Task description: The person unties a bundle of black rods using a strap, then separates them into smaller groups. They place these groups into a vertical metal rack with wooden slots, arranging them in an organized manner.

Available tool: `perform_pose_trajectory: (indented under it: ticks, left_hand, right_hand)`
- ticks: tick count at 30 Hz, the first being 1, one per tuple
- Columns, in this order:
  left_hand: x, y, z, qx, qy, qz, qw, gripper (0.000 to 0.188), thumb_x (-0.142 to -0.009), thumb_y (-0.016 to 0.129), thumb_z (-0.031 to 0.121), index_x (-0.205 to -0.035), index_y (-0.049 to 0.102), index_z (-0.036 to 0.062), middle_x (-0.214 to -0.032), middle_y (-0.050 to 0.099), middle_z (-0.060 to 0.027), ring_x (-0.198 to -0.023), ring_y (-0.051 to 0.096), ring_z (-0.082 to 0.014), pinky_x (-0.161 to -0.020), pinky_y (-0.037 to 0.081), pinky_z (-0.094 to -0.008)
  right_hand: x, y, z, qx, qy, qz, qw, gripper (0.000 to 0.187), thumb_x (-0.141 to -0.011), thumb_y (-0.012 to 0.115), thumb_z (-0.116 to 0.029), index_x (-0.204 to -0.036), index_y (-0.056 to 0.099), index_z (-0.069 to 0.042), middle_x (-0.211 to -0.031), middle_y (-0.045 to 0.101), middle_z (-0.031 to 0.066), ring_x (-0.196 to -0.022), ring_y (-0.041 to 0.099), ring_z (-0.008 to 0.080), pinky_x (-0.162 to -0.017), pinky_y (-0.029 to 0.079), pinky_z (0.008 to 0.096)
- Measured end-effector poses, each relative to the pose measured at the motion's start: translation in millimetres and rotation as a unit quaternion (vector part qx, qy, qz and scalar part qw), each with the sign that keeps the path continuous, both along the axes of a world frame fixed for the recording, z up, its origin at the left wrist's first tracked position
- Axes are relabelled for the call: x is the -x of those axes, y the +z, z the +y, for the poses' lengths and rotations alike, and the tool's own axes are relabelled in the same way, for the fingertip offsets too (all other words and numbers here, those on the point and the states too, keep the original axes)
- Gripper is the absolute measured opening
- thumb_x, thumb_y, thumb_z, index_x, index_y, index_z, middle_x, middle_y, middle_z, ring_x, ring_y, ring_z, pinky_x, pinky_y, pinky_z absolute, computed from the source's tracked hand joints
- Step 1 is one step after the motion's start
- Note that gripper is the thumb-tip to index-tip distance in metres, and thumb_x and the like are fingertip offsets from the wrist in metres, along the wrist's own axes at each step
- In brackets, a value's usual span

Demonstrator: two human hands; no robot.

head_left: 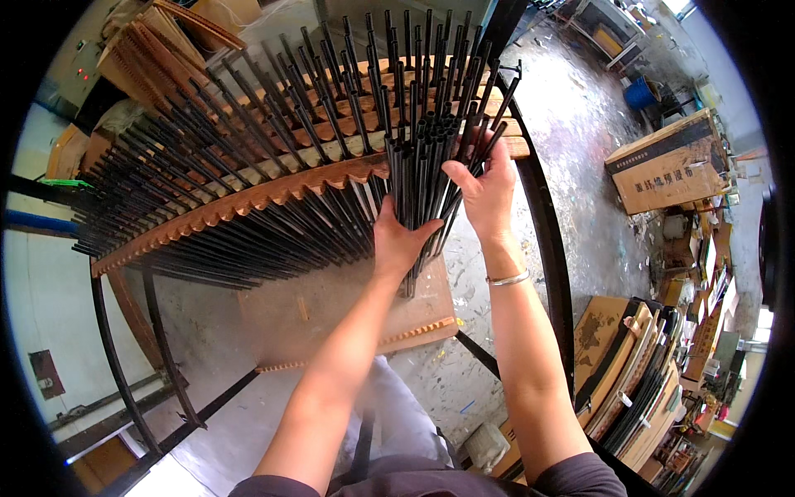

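A thick bundle of slim black tubes point(411, 178) stands nearly upright in front of me, its lower ends hanging below a notched wooden rack. Wrapped around the lower part of the bundle is my left hand point(399, 240), its thumb across the front. My right hand point(484, 182), with a bracelet on the wrist, closes on the bundle's upper right side; its fingertips are partly hidden behind the tubes. Many similar black tubes point(306, 124) lean in rows through the wooden rack point(248, 197), which has a scalloped front rail and stretches away to the left.
A black metal frame point(542, 224) carries the rack. Below lies a brown board point(331, 302) with a toothed edge. To the right are a cardboard box point(667, 166), stacked flat cartons and rods point(629, 381), and a blue bucket point(640, 94). Wooden combs point(153, 54) lean at the back left.
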State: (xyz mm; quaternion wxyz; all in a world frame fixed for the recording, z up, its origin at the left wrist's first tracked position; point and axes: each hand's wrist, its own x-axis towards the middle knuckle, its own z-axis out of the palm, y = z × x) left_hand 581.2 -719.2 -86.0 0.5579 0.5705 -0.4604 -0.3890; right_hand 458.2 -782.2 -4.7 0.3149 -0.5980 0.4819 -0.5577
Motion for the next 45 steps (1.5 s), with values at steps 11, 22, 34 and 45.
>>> perform_pose_trajectory:
  ticks: [11,22,34,45]
  left_hand:
    - [3,-15,-2,0.054,-0.037,0.044,0.997,0.056,-0.060,0.087,0.017,-0.102,0.056,-0.0016,-0.098,0.067,-0.0159,-0.088,0.066,-0.0283,-0.077,0.052,-0.0347]
    - [-4,6,57,-0.011,-0.130,0.060,0.990,0.042,-0.071,0.076,0.002,-0.109,0.057,0.0026,-0.103,0.066,-0.0083,-0.092,0.061,-0.0114,-0.079,0.049,-0.0288]
    - [-25,16,172,-0.022,-0.265,0.121,0.956,0.027,-0.083,0.063,0.008,-0.110,0.059,0.0037,-0.100,0.065,-0.0063,-0.092,0.061,-0.0135,-0.082,0.048,-0.0291]
    - [-21,24,288,-0.102,-0.403,0.182,0.891,0.031,-0.087,0.059,0.016,-0.117,0.054,0.0059,-0.112,0.058,-0.0061,-0.102,0.055,-0.0149,-0.089,0.044,-0.0298]
  right_hand:
    - [-26,-29,18,0.032,-0.026,0.002,0.999,0.036,-0.084,0.063,-0.032,-0.103,0.059,-0.002,-0.092,0.058,0.0152,-0.091,0.051,0.0313,-0.083,0.043,0.0389]
    - [-34,-13,96,0.022,-0.067,0.015,0.997,0.020,-0.081,0.048,-0.017,-0.086,0.057,0.001,-0.071,0.055,0.0121,-0.061,0.053,0.0252,-0.059,0.043,0.0346]
    - [-38,-5,226,-0.056,0.058,-0.166,0.983,0.025,-0.071,0.073,-0.010,-0.091,0.061,-0.001,-0.082,0.064,0.0075,-0.077,0.065,0.0179,-0.072,0.051,0.0294]
    - [-37,47,366,-0.026,-0.127,-0.149,0.980,0.005,-0.082,0.060,0.001,-0.086,0.063,-0.001,-0.081,0.066,0.0048,-0.075,0.062,0.0121,-0.069,0.049,0.0248]
